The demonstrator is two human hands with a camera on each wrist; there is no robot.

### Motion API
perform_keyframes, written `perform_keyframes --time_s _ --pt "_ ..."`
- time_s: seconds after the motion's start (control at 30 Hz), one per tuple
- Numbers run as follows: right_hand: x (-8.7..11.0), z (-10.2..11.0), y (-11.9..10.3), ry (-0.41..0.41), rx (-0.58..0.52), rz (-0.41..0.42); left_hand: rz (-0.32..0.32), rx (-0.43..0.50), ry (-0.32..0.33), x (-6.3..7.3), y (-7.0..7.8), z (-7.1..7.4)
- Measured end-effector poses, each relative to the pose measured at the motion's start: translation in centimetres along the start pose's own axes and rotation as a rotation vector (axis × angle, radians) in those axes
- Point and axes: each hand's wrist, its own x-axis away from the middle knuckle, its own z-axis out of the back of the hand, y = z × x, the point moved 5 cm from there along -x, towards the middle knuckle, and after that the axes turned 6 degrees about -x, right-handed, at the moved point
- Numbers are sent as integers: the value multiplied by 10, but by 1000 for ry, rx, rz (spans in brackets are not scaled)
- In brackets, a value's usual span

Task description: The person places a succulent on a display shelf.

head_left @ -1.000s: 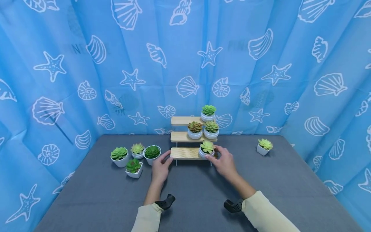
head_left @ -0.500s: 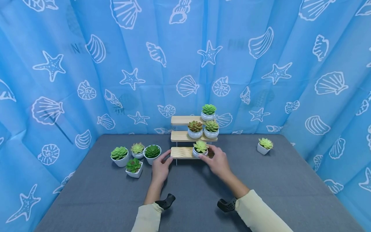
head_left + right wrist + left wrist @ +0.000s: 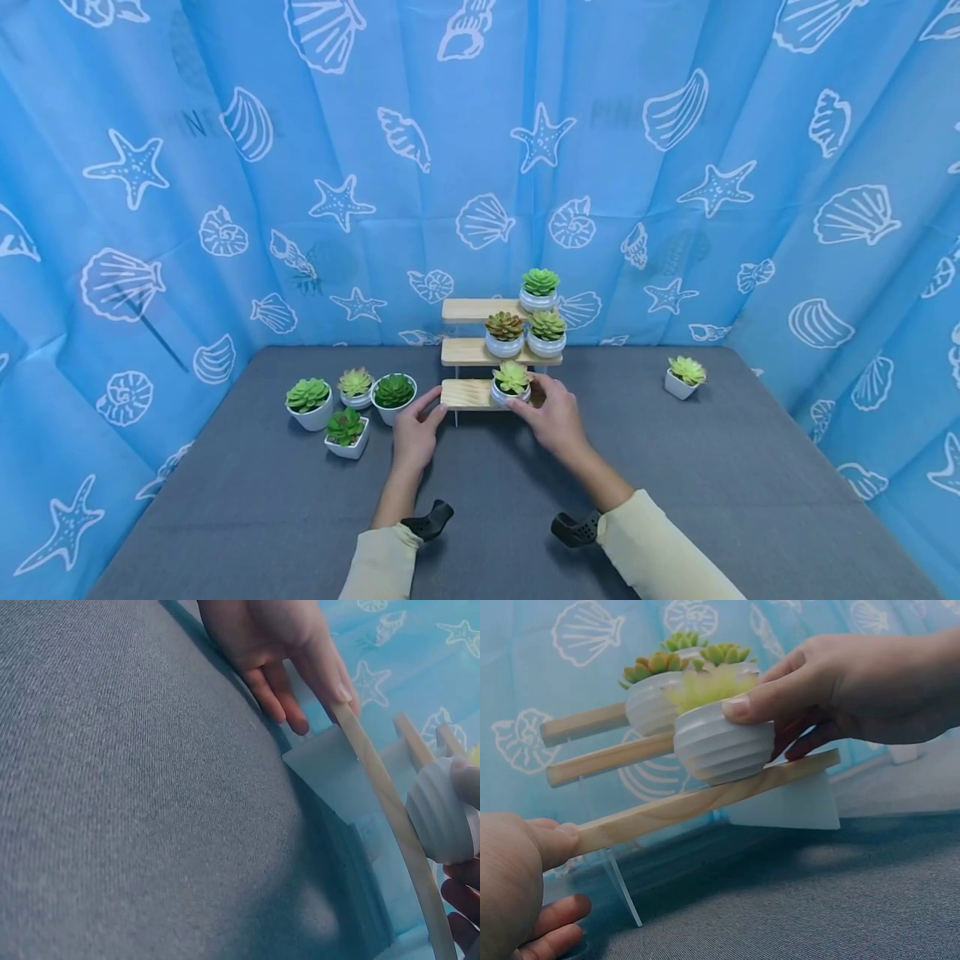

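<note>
My right hand (image 3: 553, 415) grips a potted succulent (image 3: 512, 382) with pale yellow-green leaves, thumb on the front of its ribbed white pot (image 3: 724, 742). The pot stands on the lowest board of a three-step wooden display stand (image 3: 467, 393), around the board's middle. At that board's left end, my left hand (image 3: 416, 433) pinches the wood between thumb and finger; its other fingers hang below, as the left wrist view shows. On the middle step are a reddish-brown succulent (image 3: 505, 333) and a green succulent (image 3: 547, 333). The top step bears a bright green succulent (image 3: 540, 287) at its right end.
Left of the stand, several potted succulents (image 3: 347, 427) are grouped on the grey tablecloth (image 3: 480, 517). One small succulent in a square white pot (image 3: 684, 377) stands apart at the right. A blue shell-patterned curtain (image 3: 480, 150) hangs right behind the stand.
My right hand has moved the yellow-green succulent leftward along the lowest board, from its right end toward the middle. My left hand has stayed at the board's left end.
</note>
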Motion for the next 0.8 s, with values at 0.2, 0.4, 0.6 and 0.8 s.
perform_keyframes --time_s 0.2,0.4,0.6,0.8 --pt "-1 -4 -1 16 -2 -10 -1 -7 2 0 -1 0" --pt "0 -4 0 30 -3 -17 -28 -6 -3 1 1 0" --pt "4 -6 0 46 -14 0 -32 -5 -5 1 0 0" --pt "3 -7 -2 53 -17 16 -42 1 -5 0 -1 0"
